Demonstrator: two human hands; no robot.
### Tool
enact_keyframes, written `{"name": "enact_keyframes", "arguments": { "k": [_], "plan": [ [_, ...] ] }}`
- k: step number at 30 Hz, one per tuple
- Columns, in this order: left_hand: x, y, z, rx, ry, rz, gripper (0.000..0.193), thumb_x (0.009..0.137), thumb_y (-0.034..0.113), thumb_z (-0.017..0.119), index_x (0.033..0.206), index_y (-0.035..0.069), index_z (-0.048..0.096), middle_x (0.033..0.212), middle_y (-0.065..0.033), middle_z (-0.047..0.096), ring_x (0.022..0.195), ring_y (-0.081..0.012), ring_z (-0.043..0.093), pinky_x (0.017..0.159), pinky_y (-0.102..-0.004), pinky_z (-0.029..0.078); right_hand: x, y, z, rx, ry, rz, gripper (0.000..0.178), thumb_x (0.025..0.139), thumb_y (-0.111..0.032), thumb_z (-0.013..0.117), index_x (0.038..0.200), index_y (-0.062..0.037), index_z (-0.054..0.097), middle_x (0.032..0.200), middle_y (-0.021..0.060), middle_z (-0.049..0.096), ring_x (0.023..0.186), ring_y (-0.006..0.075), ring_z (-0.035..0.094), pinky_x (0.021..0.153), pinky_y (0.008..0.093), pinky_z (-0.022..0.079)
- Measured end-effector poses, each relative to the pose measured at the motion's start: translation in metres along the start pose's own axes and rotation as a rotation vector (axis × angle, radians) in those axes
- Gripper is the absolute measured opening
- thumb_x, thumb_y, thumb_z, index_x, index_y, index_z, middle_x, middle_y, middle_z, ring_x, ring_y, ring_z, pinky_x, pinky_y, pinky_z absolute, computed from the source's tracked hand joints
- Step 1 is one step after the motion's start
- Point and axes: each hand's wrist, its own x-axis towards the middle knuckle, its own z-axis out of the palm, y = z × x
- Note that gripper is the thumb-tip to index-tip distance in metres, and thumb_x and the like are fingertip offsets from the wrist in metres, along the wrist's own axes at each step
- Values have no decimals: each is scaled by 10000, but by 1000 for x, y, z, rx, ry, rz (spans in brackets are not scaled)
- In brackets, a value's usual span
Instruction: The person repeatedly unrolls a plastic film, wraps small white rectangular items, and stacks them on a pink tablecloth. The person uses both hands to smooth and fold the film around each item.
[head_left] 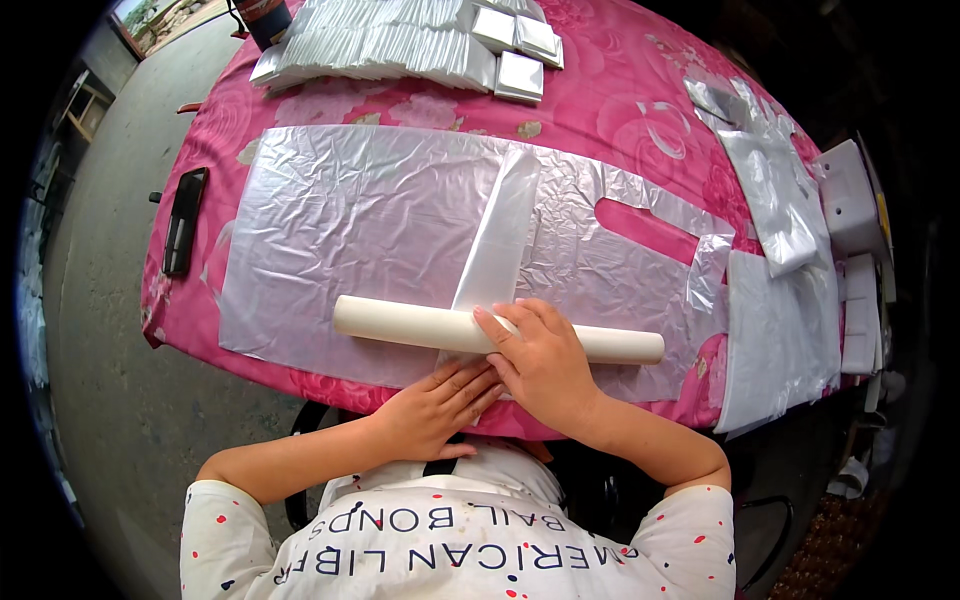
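Observation:
A thin, translucent plastic bag lies spread on the pink table, with a cut-out handle opening near its right end. Across its middle runs a folded strip of the plastic film. A smooth white tube, shaped like a rolling pin, lies crosswise over the near part of the bag and the strip. My right hand is closed over the tube just right of its middle. My left hand rests at the table's near edge with its fingers stretched out, their tips by the strip's near end beneath the tube.
Rows of folded white packets stand at the far side, beside a few small square stacks. A black phone lies near the left edge. Stacked clear bags and white plastic containers line the right side. A flowered pink cloth covers the table.

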Motion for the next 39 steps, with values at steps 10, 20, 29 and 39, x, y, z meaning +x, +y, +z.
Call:
{"name": "enact_keyframes", "arguments": {
  "k": [10,20,29,39],
  "plan": [
    [-2,-11,-8,-102,-29,126,766,833,502,455,1391,14,263,1475,-127,209,1378,-237,165,1115,-393,128,-3,115,-40,-261,269,418,500,742,-107,662,1227,-112,539,1045,99,568,962,292,490,857,381,410],
    [8,3,3,243,-59,112,587,857,302,440,1382,74,309,1450,-111,275,1348,-234,250,1102,-415,186,-17,18,-12,23,11,12,484,706,-77,652,1183,-110,574,1059,92,571,969,285,506,863,408,401],
    [5,13,11,241,76,111,494,877,240,383,1354,115,373,1425,-86,338,1300,-218,342,1059,-390,255,71,68,9,-68,219,-90,442,712,-83,654,1147,-136,597,1053,76,579,970,271,514,872,401,400],
    [-14,-1,-1,-12,170,173,420,844,168,473,1249,55,477,1340,-94,443,1232,-215,434,1032,-384,339,55,67,-5,81,-20,-259,515,657,38,581,1161,-63,562,1229,125,504,1182,311,424,983,400,373]
  ]
}}
